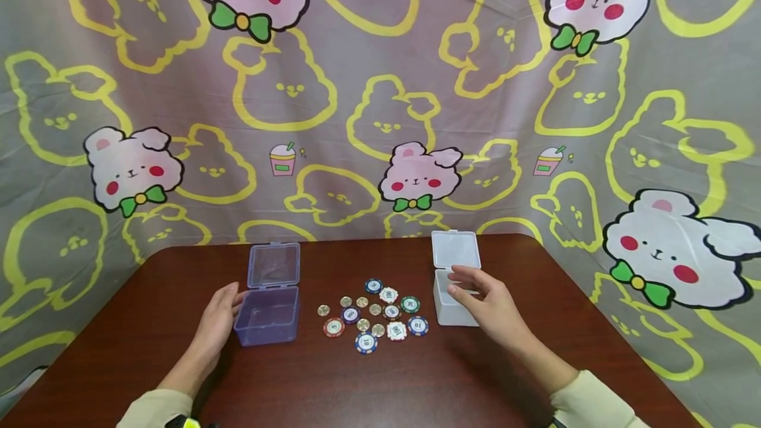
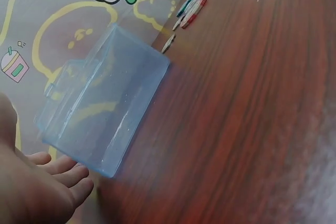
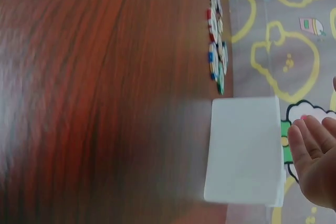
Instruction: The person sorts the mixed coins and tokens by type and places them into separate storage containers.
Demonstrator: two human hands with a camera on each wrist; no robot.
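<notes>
A translucent blue-purple plastic box (image 1: 267, 325) stands on the left of the table with its hinged lid (image 1: 273, 265) raised. My left hand (image 1: 215, 322) is beside its left wall, fingers extended; in the left wrist view the fingertips (image 2: 79, 182) are close to the box, and contact is unclear. On the right, a white plastic box (image 1: 448, 306) also has its lid (image 1: 456, 249) up. Over its right side hovers my right hand (image 1: 490, 302), fingers loosely bent and holding nothing. Between the boxes lie several poker chips (image 1: 366, 343) and small gold-coloured coins (image 1: 324, 310).
Everything stands on a dark reddish-brown wooden table (image 1: 357, 388). A grey cloth (image 1: 345, 144) printed with cartoon rabbits hangs right behind the table's back edge and round its sides.
</notes>
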